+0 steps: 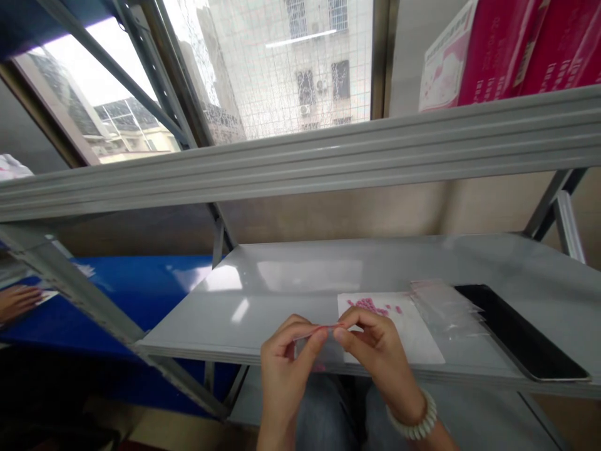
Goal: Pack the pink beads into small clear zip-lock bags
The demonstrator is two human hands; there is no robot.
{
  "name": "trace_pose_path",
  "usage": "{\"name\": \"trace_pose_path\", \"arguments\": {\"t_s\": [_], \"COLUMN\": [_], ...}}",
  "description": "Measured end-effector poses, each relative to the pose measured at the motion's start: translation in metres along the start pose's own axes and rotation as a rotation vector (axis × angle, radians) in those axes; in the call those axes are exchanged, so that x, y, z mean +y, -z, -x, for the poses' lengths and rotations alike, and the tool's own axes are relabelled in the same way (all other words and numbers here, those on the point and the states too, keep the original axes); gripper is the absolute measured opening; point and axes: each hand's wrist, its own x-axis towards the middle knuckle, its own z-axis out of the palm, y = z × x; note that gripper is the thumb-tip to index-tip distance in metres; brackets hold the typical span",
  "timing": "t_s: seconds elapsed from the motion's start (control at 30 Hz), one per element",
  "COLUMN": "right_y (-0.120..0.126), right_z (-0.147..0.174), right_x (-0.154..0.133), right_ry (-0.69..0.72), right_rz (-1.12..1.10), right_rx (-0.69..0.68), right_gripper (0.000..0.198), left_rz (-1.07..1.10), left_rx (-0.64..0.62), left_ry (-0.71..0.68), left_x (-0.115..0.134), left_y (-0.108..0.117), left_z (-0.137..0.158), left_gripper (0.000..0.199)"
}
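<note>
Both hands pinch the top edge of a small clear zip bag (329,352) with a reddish strip along its mouth. My left hand (290,354) grips the left end between thumb and forefinger, and my right hand (375,344) grips the right end the same way. Something pink shows faintly low in the bag. Just beyond my right hand, a white sheet of paper (422,347) carries several small pink pieces (369,304). To its right lies a stack of clear plastic bags (444,307), partly over the paper.
A black tablet-like slab (526,335) lies right of the bags on the grey shelf (282,275). An upper shelf beam (300,166) crosses ahead, with pink boxes (498,56) on it. Another person's hand (19,302) is at the blue table (141,294) on the left.
</note>
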Motion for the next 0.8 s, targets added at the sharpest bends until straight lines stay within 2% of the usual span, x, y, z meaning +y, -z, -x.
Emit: {"name": "trace_pose_path", "arguments": {"t_s": [0.1, 0.27, 0.33, 0.43, 0.5, 0.63, 0.8], "right_y": [-0.002, -0.003, -0.003, -0.003, -0.003, -0.001, 0.006], "right_z": [-0.004, -0.016, -0.022, -0.036, -0.047, -0.070, -0.079], "right_x": [-0.003, -0.009, -0.005, 0.009, 0.023, 0.048, 0.060], "right_ry": [0.009, 0.146, 0.126, -0.003, -0.082, -0.151, -0.112], "right_rz": [0.098, 0.302, 0.317, 0.348, 0.414, 0.541, 0.745], "right_rx": [-0.057, -0.078, -0.058, -0.057, -0.075, -0.099, -0.107], "right_gripper": [0.018, 0.018, 0.019, 0.021, 0.021, 0.019, 0.016], "left_rz": [0.043, 0.088, 0.085, 0.046, 0.009, -0.083, -0.238], "left_rx": [0.018, 0.079, 0.130, 0.168, 0.155, 0.075, -0.009], "left_ry": [0.036, 0.147, 0.192, 0.217, 0.233, 0.296, 0.290], "left_x": [-0.001, -0.006, -0.008, -0.014, -0.023, -0.051, -0.075], "left_y": [-0.001, 0.002, 0.004, 0.009, 0.012, 0.013, 0.012], "left_z": [0.000, -0.005, -0.009, -0.020, -0.031, -0.051, -0.061], "left_gripper": [0.012, 0.019, 0.023, 0.024, 0.022, 0.029, 0.030]}}
